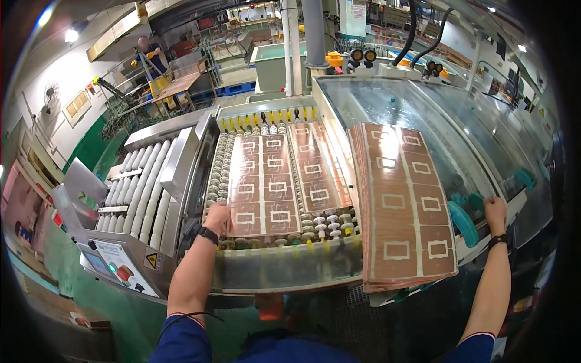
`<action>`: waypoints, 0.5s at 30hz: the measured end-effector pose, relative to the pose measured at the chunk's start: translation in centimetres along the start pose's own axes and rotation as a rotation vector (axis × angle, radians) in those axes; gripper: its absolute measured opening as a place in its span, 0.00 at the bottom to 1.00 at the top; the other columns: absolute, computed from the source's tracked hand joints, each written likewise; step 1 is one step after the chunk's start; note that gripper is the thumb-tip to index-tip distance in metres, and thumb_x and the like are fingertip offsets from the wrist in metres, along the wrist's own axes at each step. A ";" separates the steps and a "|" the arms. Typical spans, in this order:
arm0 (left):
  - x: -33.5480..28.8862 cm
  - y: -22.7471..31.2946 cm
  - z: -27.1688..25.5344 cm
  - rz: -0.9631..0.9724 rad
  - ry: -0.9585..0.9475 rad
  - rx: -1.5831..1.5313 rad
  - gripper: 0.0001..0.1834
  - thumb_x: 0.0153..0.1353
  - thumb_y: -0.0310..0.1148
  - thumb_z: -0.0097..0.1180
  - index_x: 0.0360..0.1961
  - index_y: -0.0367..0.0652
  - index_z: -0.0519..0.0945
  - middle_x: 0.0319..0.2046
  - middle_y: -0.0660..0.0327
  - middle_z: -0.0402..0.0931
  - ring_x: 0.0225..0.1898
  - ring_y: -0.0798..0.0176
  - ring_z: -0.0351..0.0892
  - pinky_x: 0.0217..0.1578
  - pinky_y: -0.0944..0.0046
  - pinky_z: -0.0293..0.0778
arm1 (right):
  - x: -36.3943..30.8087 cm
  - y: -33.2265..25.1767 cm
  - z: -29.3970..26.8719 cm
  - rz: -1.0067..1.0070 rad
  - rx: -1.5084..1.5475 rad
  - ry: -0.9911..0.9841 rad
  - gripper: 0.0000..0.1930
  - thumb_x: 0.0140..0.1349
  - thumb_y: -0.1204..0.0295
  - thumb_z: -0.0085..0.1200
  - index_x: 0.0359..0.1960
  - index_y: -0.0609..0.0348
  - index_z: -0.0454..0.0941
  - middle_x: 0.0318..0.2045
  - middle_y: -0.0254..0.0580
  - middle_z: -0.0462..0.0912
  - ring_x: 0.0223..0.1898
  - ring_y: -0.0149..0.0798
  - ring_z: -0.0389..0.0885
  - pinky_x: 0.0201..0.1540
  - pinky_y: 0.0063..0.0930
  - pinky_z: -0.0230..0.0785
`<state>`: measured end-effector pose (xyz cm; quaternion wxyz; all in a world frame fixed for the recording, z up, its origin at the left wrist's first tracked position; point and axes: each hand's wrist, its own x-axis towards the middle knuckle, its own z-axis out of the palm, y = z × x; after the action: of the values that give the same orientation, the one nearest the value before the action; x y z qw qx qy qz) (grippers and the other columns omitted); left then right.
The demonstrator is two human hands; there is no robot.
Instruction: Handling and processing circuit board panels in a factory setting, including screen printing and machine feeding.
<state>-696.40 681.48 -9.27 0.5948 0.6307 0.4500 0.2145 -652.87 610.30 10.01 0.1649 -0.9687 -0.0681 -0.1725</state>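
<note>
My left hand (218,219) is closed at the near left corner of a copper-coloured circuit board panel (262,184), its fingers curled at the edge. The panel lies flat on a bed of small wheel rollers (330,225) and carries pale rectangular outlines. Beside it to the right lies a second copper panel (315,172), partly under the stack's left side in this view. A tall stack of similar panels (405,202) rests on the machine's clear cover. Right of the stack, my right hand (495,215) is closed beside teal rubber gloves (463,224); what it grips, if anything, is hidden.
At left stands a roller conveyor (136,187) with a control panel (118,269) bearing a red knob. Clear covers (393,100) with black hoses (408,36) extend behind the stack. Another person (151,57) is far left, near a board on a table (175,86).
</note>
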 end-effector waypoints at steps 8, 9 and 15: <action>-3.3 3.3 1.9 -0.084 0.022 -0.051 0.09 0.59 0.24 0.47 0.34 0.32 0.79 0.16 0.56 0.74 0.09 0.59 0.69 0.05 0.60 0.54 | -0.2 -0.3 -0.3 -0.014 -0.044 0.012 0.19 0.58 0.61 0.56 0.28 0.72 0.79 0.28 0.64 0.80 0.36 0.61 0.80 0.39 0.48 0.68; -3.3 3.3 2.0 -0.079 0.004 -0.052 0.08 0.59 0.24 0.47 0.33 0.32 0.78 0.17 0.56 0.74 0.09 0.58 0.70 0.05 0.59 0.54 | -0.2 -0.2 -0.3 -0.021 -0.050 0.006 0.19 0.58 0.61 0.56 0.27 0.71 0.79 0.27 0.63 0.80 0.35 0.61 0.80 0.39 0.49 0.68; -2.3 1.7 2.7 -0.010 -0.027 -0.134 0.09 0.60 0.27 0.50 0.35 0.32 0.79 0.24 0.50 0.78 0.19 0.53 0.78 0.16 0.55 0.68 | 0.2 0.4 0.1 -0.005 0.026 0.019 0.18 0.57 0.60 0.56 0.30 0.69 0.80 0.28 0.62 0.81 0.36 0.60 0.81 0.39 0.45 0.70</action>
<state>-694.81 678.31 -7.60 0.6427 0.5899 0.4299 0.2327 -652.59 609.96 9.87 0.1779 -0.9646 -0.0710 -0.1813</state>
